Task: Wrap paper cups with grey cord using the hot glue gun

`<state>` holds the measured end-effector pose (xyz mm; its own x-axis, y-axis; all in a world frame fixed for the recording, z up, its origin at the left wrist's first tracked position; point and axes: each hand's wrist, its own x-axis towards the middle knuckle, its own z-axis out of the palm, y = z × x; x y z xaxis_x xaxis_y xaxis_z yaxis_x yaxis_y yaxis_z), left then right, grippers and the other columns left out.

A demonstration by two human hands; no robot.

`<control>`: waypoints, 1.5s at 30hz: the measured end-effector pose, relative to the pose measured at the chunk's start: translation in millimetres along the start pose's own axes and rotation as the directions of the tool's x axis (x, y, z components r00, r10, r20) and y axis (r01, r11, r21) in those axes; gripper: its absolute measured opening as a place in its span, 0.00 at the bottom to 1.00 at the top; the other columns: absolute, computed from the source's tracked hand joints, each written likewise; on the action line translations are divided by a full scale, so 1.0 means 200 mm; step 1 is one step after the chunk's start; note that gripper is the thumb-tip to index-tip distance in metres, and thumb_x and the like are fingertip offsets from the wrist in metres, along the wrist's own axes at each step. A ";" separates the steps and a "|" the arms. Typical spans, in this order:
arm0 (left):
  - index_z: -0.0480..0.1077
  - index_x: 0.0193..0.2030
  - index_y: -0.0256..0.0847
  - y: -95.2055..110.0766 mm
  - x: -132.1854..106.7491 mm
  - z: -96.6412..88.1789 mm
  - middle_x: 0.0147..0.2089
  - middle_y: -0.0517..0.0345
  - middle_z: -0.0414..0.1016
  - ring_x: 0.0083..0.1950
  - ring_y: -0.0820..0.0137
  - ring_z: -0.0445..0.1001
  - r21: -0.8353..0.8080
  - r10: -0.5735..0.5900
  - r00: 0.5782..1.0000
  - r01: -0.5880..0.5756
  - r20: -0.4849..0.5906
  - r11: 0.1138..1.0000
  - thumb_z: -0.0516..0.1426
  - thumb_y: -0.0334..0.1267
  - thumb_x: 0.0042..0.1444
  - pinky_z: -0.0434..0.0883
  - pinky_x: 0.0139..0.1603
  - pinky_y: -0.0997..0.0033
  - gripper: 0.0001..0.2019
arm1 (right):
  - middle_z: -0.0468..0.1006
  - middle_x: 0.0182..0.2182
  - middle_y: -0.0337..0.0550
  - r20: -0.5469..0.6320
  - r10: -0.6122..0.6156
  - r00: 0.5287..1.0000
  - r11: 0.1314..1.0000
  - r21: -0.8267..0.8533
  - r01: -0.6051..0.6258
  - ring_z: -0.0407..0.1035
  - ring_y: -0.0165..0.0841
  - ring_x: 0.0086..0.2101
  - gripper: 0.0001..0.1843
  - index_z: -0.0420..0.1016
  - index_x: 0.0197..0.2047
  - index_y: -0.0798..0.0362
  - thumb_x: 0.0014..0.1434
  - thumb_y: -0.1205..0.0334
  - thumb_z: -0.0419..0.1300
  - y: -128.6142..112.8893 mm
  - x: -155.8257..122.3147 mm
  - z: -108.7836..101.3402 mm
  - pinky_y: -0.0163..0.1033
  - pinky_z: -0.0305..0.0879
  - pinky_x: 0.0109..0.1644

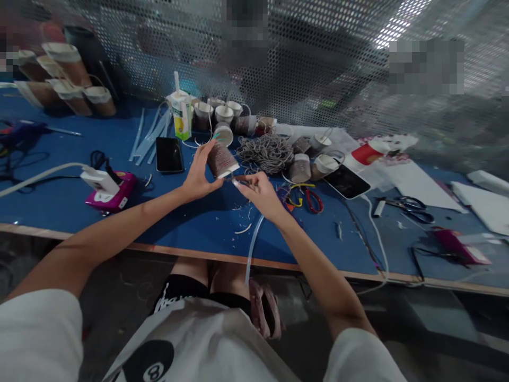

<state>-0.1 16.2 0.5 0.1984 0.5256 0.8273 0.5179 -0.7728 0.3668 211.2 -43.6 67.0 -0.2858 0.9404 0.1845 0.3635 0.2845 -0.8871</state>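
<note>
Brown Cup Spans Gap Between Two Hands at Blue Bench

Brown, tapered cup with a textured wall and a white rim (221, 159) lies tilted between the person's bare hands, above the near half of a blue, wood-edged tabletop (199, 225). Its long axis slants from far left to near right, the white rim at the near end. The left hand (196, 176) has the fuller hold, fingers and thumb spread partly open around the cup's left side. The right hand (261, 197) sits just right of the rim, the nearer hand to its right corner, fingertips curled close; whether they pinch the rim or a thin strand cannot be told. Beyond the cup, to the right, lies a tangled heap of grey cord (270, 153); to the left, a black smartphone (169, 155).
</note>
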 end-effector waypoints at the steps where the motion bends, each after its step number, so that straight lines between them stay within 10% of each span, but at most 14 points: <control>1: 0.43 0.73 0.46 0.00 0.00 0.00 0.67 0.40 0.62 0.68 0.51 0.65 -0.014 0.000 1.000 0.000 -0.005 1.000 0.56 0.61 0.60 0.68 0.67 0.46 0.42 | 0.74 0.37 0.42 0.014 0.015 1.000 0.998 0.068 -0.016 0.69 0.35 0.41 0.26 0.48 0.31 0.47 0.54 0.43 0.63 0.03 0.03 0.03 0.43 0.68 0.47; 6: 0.43 0.73 0.46 0.02 0.00 -0.01 0.67 0.39 0.61 0.68 0.51 0.65 -0.043 0.012 1.000 -0.011 0.015 0.999 0.55 0.61 0.60 0.68 0.67 0.47 0.42 | 0.55 0.23 0.32 -0.024 0.073 0.997 0.989 0.130 -0.069 0.56 0.29 0.27 0.28 0.48 0.29 0.47 0.52 0.38 0.61 0.10 0.10 0.07 0.36 0.59 0.33; 14: 0.42 0.73 0.46 0.01 0.00 -0.02 0.68 0.39 0.60 0.69 0.50 0.63 -0.040 0.008 0.999 -0.006 0.051 0.999 0.55 0.63 0.59 0.64 0.70 0.45 0.43 | 0.60 0.15 0.23 0.182 0.074 0.981 0.889 0.434 -0.147 0.55 0.24 0.17 0.30 0.55 0.33 0.46 0.47 0.38 0.69 0.07 0.11 -0.01 0.34 0.61 0.26; 19: 0.45 0.73 0.43 -0.01 -0.01 -0.02 0.67 0.39 0.61 0.69 0.53 0.63 -0.125 0.010 0.999 -0.004 0.045 0.992 0.56 0.60 0.60 0.66 0.68 0.50 0.42 | 0.64 0.15 0.29 0.298 0.092 0.950 0.962 0.218 -0.162 0.51 0.20 0.15 0.27 0.66 0.28 0.51 0.48 0.37 0.70 0.07 0.11 -0.08 0.31 0.45 0.18; 26: 0.48 0.72 0.44 0.01 -0.03 -0.02 0.66 0.39 0.60 0.68 0.53 0.64 -0.243 0.029 0.992 0.002 0.122 0.970 0.58 0.58 0.60 0.69 0.66 0.52 0.40 | 0.61 0.13 0.29 0.136 -0.001 0.991 0.935 0.352 -0.048 0.52 0.21 0.14 0.31 0.63 0.22 0.51 0.47 0.33 0.69 0.10 0.10 -0.11 0.33 0.44 0.18; 31: 0.49 0.72 0.47 0.03 -0.05 -0.01 0.67 0.40 0.58 0.69 0.53 0.65 -0.369 0.004 0.991 0.044 0.130 0.928 0.59 0.57 0.59 0.73 0.63 0.55 0.39 | 0.64 0.17 0.33 0.065 -0.011 0.998 0.991 0.131 0.003 0.57 0.25 0.19 0.33 0.65 0.22 0.51 0.49 0.26 0.62 0.17 0.13 -0.09 0.36 0.55 0.25; 37: 0.49 0.71 0.50 0.03 -0.05 -0.02 0.68 0.42 0.59 0.68 0.53 0.66 -0.403 -0.053 0.982 0.124 0.183 0.907 0.61 0.59 0.57 0.75 0.61 0.55 0.40 | 0.75 0.43 0.50 -0.354 -0.185 0.917 0.963 -0.251 0.097 0.68 0.45 0.49 0.25 0.70 0.37 0.49 0.57 0.34 0.59 0.24 0.12 -0.11 0.56 0.64 0.56; 41: 0.50 0.70 0.49 0.02 -0.05 -0.01 0.67 0.42 0.60 0.68 0.52 0.66 -0.387 -0.072 0.982 0.137 0.177 0.912 0.60 0.62 0.57 0.74 0.62 0.54 0.41 | 0.78 0.46 0.46 -0.246 -0.408 0.879 0.900 0.053 0.432 0.71 0.44 0.51 0.16 0.71 0.40 0.46 0.64 0.43 0.53 0.18 0.06 -0.11 0.56 0.64 0.58; 45: 0.50 0.71 0.49 0.01 -0.05 0.01 0.68 0.41 0.59 0.69 0.51 0.65 -0.388 -0.052 0.985 0.114 0.167 0.914 0.60 0.60 0.57 0.74 0.62 0.51 0.40 | 0.81 0.39 0.42 -0.107 -0.455 0.884 0.863 0.189 0.468 0.71 0.41 0.44 0.15 0.73 0.35 0.46 0.66 0.47 0.52 0.12 0.01 -0.06 0.53 0.64 0.56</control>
<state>-0.5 10.1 -8.5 0.3071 0.6172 0.7244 0.1733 -0.7847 0.5951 231.2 -32.9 50.7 -0.3237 0.7215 0.6121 0.0123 0.6501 -0.7597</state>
